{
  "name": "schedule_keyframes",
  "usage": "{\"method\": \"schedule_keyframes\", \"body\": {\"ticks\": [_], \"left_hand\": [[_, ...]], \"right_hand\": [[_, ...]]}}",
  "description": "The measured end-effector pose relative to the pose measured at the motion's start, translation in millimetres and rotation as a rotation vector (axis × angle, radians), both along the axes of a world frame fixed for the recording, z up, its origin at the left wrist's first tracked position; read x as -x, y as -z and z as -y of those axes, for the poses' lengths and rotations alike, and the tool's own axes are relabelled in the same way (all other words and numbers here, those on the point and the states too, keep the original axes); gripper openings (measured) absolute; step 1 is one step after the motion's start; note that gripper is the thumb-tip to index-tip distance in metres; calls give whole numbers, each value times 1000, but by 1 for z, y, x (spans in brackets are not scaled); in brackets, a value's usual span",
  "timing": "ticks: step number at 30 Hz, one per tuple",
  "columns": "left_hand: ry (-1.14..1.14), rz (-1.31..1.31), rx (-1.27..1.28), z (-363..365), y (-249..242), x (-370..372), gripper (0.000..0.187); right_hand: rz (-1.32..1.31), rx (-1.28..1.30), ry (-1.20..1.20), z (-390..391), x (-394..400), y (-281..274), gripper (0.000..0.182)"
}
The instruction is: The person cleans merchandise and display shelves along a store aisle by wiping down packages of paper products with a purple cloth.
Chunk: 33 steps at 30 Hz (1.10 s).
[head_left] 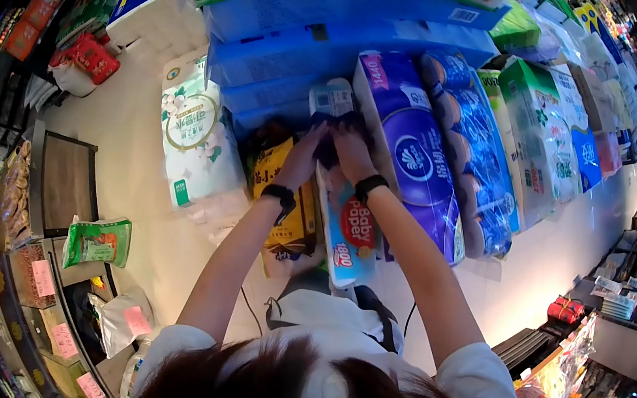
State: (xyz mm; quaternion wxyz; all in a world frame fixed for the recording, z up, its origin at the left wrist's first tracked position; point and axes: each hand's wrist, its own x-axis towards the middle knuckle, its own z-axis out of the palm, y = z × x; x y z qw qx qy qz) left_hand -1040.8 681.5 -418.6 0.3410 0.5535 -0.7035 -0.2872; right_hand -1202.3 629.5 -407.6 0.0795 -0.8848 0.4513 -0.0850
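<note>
My left hand (pixel 302 156) and my right hand (pixel 349 155) are close together on a dark purple, crumpled thing (pixel 328 148) whose kind I cannot make out. The fingers of both hands are bent around it and partly hidden. Just below lies a light blue paper pack (pixel 348 226) marked "Baby Paper" and "1800". To its left is a yellow-and-black pack (pixel 288 187), partly covered by my left wrist. A purple pack of tissue rolls (pixel 415 155) stands right beside my right hand. Behind my fingertips shows a pale pack with a barcode (pixel 334 97).
Large blue-sided paper packs (pixel 272 62) rise at the back. A white floral pack (pixel 191 132) stands left, and blue-wrapped rolls (pixel 471 150) stand right. A green bag (pixel 97 242) lies at the left by shelves with pink tags (pixel 65 341). Pale floor (pixel 130 176) surrounds the display.
</note>
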Motion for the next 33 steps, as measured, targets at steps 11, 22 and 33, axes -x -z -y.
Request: {"method": "schedule_keyframes", "body": {"ticks": [11,22,33], "left_hand": [[-19,240,-176,-214,-27,89,78],[151,243,-340,-312,-69,181,62],[45,238,317,-228,-202,250,73]], "right_hand": [[10,-197,-249,-188,95,-26,35],[348,-691,-368,-276,247,-57,37],[523,5,-331,-216,310,-195,58]]}}
